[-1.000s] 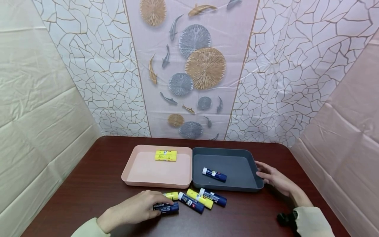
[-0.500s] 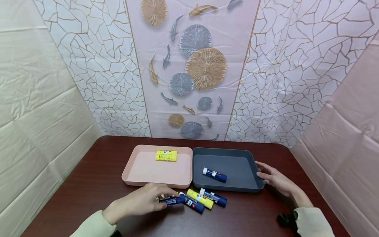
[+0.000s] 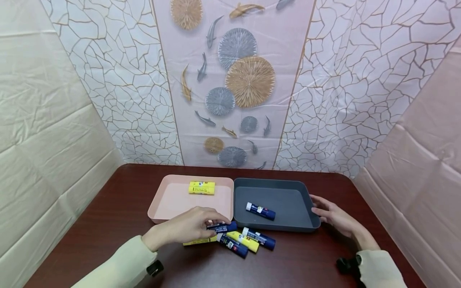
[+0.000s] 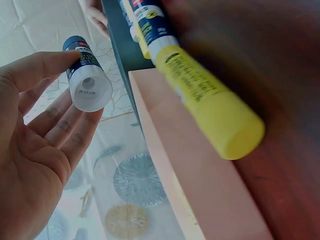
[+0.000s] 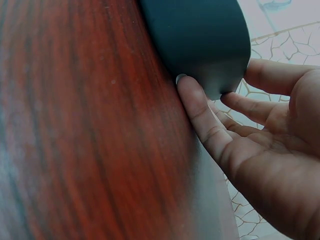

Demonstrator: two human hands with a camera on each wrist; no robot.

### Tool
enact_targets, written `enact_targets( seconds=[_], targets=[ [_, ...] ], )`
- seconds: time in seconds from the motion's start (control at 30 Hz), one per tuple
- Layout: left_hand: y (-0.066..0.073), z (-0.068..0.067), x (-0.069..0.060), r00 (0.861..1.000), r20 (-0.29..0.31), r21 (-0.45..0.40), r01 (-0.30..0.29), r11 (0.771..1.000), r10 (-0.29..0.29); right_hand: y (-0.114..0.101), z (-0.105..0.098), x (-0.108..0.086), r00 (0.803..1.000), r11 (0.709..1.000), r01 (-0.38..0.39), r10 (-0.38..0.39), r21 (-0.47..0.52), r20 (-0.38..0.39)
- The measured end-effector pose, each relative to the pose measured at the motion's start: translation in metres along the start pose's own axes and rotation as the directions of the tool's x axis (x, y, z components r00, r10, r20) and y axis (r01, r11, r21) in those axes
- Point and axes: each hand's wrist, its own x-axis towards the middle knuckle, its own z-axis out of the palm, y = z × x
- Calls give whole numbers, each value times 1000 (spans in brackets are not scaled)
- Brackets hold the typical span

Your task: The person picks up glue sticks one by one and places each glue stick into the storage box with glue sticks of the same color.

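Thumb and fingers of the left hand (image 3: 189,226) pinch a blue glue stick (image 3: 225,227) above the front edge of the pink tray (image 3: 176,204); its white end faces the camera in the left wrist view (image 4: 90,85). Under that hand lies a yellow stick (image 3: 199,241), partly covered. Beside it on the table are a blue stick (image 3: 233,245), a yellow one (image 3: 248,242) and another blue one (image 3: 263,239). The right hand (image 3: 336,218) rests its relaxed fingers and thumb against the outer right side of the dark tray (image 3: 288,200).
Yellow sticks (image 3: 201,188) lie in the back of the pink tray. One blue stick (image 3: 261,211) lies in the dark tray, which stands against the pink one. Patterned cloth (image 3: 230,120) hangs behind the brown table (image 3: 288,264).
The left hand has lifted a blue stick off the table and carried it forward and right to the trays' front edges. The right hand stays at the dark tray.
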Motion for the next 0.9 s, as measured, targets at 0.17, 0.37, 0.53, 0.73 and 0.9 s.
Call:
enact_targets(
  seconds=[0.17,0.37,0.53,0.73,0.9],
  targets=[
    [2,-4,12,1000,-17,15,-16,1000,16,-1,1,2,1000,1000,-6,6,0,3],
    [3,-4,26,998,-54,9,-20,1000,21,-3,1,3,1000,1000,-2,2,-1,3],
    [6,-4,36,999,-49,-40,-8,999,6,-3,2,3,1000,1000,1,0,-5,3],
    [4,-6,48,996,-60,-24,-69,997,68,-2,2,2,1000,1000,4,-4,0,5],
    [3,-7,57,994,-72,23,-85,996,86,0,0,1,1000,1000,8,-8,-3,7]
  ],
)
